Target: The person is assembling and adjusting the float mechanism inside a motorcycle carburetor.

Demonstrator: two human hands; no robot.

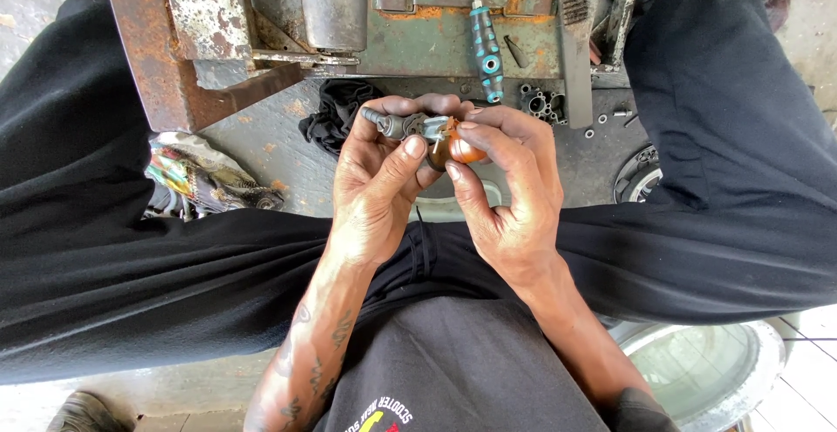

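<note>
Hands meet at the middle of the view, just above the lap of a seated person in black trousers (105, 249). The left hand (379, 183) comes up from 6 o'clock with its fingers curled round a small grey metal part (410, 124), the thumb pressed along its near side. The right hand (506, 197), entering from 5 o'clock, pinches the orange end (466, 150) of that same part between thumb and forefinger. Both hands are closed on it and touch each other at the fingertips. What sort of fitting the part is cannot be told; it is mostly hidden by fingers.

At 12 o'clock from the hands lies a screwdriver (485, 53) with a teal-and-black handle, resting on a green, rusty metal plate (436, 40). A rusted steel bracket (153, 57) stands at 10 o'clock, well apart. A black rag (336, 114) lies just beside the left fingers at 9 to 10 o'clock. A crumpled coloured cloth (187, 179) sits at 9 o'clock near the left thigh. Small nuts (602, 122) and a dark block with holes (542, 103) lie at 1 to 2 o'clock on the grimy floor. A pale round basin (706, 371) shows at 4 o'clock, beside the right knee.
</note>
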